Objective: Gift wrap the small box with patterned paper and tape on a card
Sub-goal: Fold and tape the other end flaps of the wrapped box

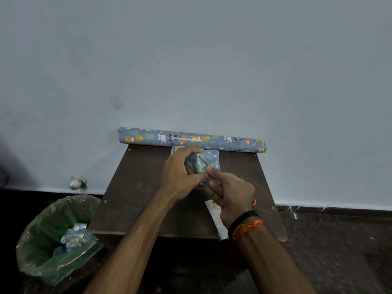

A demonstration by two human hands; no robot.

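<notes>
A small box (pixel 209 159) covered in blue animal-patterned paper sits near the back of a dark brown table (pixel 135 187). My left hand (pixel 180 172) grips the box from the left, fingers curled over its top and thumb pressed against the near end. My right hand (pixel 231 194) pinches a folded paper flap at that near end between thumb and forefinger. A roll of the same patterned paper (pixel 191 140) lies along the wall behind the box. A pale card or paper strip (pixel 215 217) lies on the table, partly hidden under my right wrist. No tape is visible.
A bin lined with a green bag (pixel 42 251) stands on the floor to the left of the table and holds scraps of patterned paper (pixel 73 236). A small white fitting (pixel 76 181) sticks out of the wall low on the left. Dark floor surrounds the table.
</notes>
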